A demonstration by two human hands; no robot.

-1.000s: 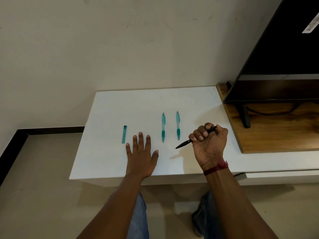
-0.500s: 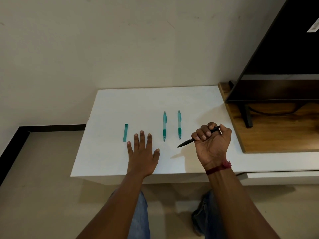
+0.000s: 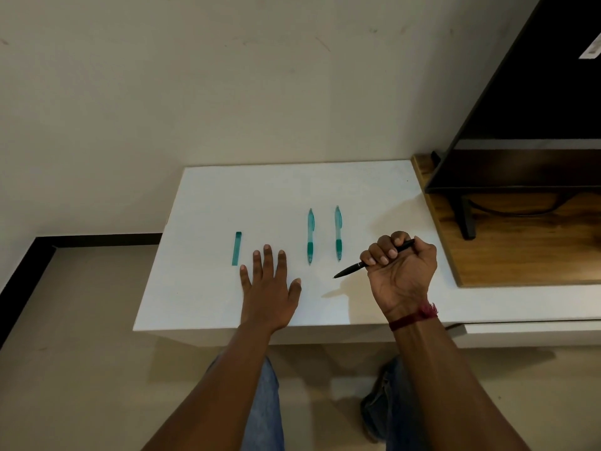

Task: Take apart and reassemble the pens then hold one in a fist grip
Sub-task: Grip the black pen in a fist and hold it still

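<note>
My right hand (image 3: 400, 271) is closed in a fist around a black pen (image 3: 349, 270), held above the white table (image 3: 325, 187) with the tip pointing left and down. Two teal pens lie side by side on the table, one on the left (image 3: 311, 236) and one on the right (image 3: 338, 233), tips toward me. A short teal pen part (image 3: 237, 248) lies further left. My left hand (image 3: 269, 288) rests flat on the table, palm down, fingers spread, between the teal part and the pens.
A dark television (image 3: 527, 102) stands on a wooden board (image 3: 520, 255) at the right, its stand leg (image 3: 465, 219) close to my right hand. A wall rises behind the table. The table's front edge runs just below both wrists.
Nothing on the table has moved. My right hand holds the black pen in the same fist grip; only the camera view has shifted slightly.
</note>
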